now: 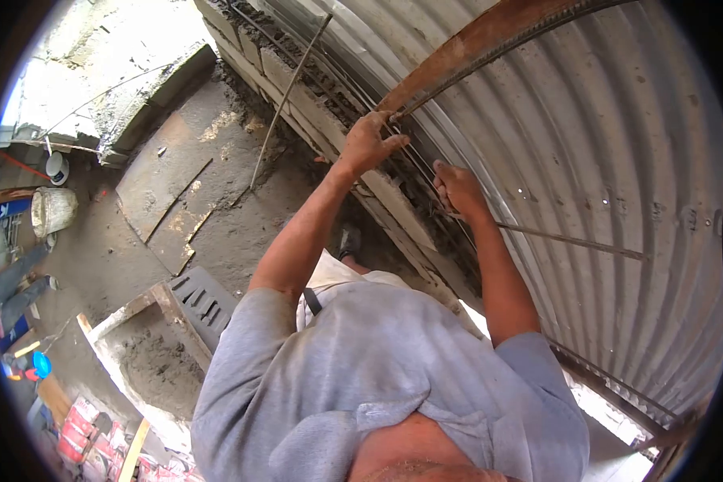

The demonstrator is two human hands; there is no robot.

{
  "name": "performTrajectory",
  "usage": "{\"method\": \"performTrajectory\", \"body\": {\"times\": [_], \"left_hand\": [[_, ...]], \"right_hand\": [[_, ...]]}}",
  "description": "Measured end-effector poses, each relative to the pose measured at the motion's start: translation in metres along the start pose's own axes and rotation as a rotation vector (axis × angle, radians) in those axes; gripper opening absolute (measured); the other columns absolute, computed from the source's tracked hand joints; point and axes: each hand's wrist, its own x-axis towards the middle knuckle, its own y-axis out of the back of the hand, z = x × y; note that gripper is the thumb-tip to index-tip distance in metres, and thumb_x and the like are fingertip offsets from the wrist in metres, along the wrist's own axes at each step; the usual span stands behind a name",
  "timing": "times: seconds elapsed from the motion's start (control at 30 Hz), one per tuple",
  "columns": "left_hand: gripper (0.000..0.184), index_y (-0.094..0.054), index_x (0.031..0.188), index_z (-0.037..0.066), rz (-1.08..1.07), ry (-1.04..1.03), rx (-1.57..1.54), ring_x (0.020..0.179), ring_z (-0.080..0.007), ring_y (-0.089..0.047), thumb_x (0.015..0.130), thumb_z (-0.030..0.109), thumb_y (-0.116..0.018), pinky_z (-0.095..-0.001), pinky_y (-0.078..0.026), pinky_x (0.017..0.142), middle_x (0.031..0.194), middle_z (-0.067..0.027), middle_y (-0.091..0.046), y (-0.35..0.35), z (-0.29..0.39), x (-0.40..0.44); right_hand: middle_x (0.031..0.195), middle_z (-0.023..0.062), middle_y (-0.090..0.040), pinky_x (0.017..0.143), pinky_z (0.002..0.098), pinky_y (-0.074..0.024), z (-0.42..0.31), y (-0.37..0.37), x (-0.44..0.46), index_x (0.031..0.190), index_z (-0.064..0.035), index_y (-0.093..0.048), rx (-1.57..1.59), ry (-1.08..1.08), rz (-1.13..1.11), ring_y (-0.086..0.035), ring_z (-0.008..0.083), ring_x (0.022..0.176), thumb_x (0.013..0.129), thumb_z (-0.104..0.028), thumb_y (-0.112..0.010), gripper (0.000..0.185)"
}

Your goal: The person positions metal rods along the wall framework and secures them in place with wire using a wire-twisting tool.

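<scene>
My left hand [368, 146] reaches over the top of a block wall [394, 205], its fingers curled at the thin metal bars beside the lower end of a rusty curved strip [462, 50]. What those fingers hold is too small to tell. To the right, my right hand [460, 191] is closed in a fist close to the same bars; the thing in it is mostly hidden. A thin rod [570, 239] extends rightward from near my right wrist, across the corrugated metal sheet [602, 153]. Another long rod [291, 92] leans across the wall to the left of my left hand.
Lower left, a wooden-edged trough [149, 357] holds grey mortar beside a grey slotted plastic piece [203, 301]. A white bucket [54, 211] stands at far left, near another person's legs [20, 293]. Flat boards [173, 197] lie on the ground; red-and-white bags [84, 430] are bottom left.
</scene>
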Motion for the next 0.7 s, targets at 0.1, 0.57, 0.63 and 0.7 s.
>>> {"method": "performTrajectory", "body": {"times": [0.1,0.57,0.63,0.7], "left_hand": [[0.067,-0.06,0.128,-0.001,-0.058,0.032,-0.008,0.117,-0.0304,-0.062,0.079,0.039,-0.081,-0.0381,-0.046,0.098,0.12,-0.0206,-0.066,0.0,-0.002,0.004],[0.064,-0.059,0.129,0.0,-0.096,0.01,0.052,0.119,-0.0308,-0.061,0.079,0.033,-0.081,-0.0393,-0.047,0.098,0.125,-0.0218,-0.064,0.002,-0.005,0.008],[0.062,-0.06,0.127,-0.001,-0.116,-0.013,0.098,0.115,-0.0312,-0.063,0.078,0.031,-0.082,-0.0392,-0.049,0.094,0.121,-0.0226,-0.066,0.002,-0.005,0.011],[0.061,-0.061,0.127,-0.001,-0.111,-0.009,0.066,0.114,-0.0314,-0.064,0.078,0.031,-0.082,-0.0389,-0.049,0.093,0.119,-0.0225,-0.066,0.002,-0.004,0.011]], "right_hand": [[0.066,0.0139,-0.061,0.062,0.0399,-0.0472,-0.01,0.004,-0.008,0.085,-0.0018,-0.068,-0.333,0.232,0.224,-0.059,0.025,0.061,0.097,-0.044,-0.057,0.045],[0.063,0.0159,-0.056,0.061,0.0431,-0.0449,0.016,-0.017,0.019,0.081,0.0005,-0.062,-0.334,0.337,0.221,-0.055,0.0298,0.06,0.102,-0.047,-0.047,0.054],[0.058,0.0109,-0.053,0.055,0.039,-0.0419,0.013,-0.003,0.025,0.073,-0.0027,-0.059,-0.212,0.19,-0.013,-0.052,0.0239,0.054,0.101,-0.05,-0.048,0.056],[0.057,0.0078,-0.051,0.052,0.036,-0.0396,0.008,0.001,0.024,0.071,-0.0048,-0.057,-0.061,0.062,-0.104,-0.05,0.0203,0.052,0.1,-0.052,-0.049,0.056]]}}
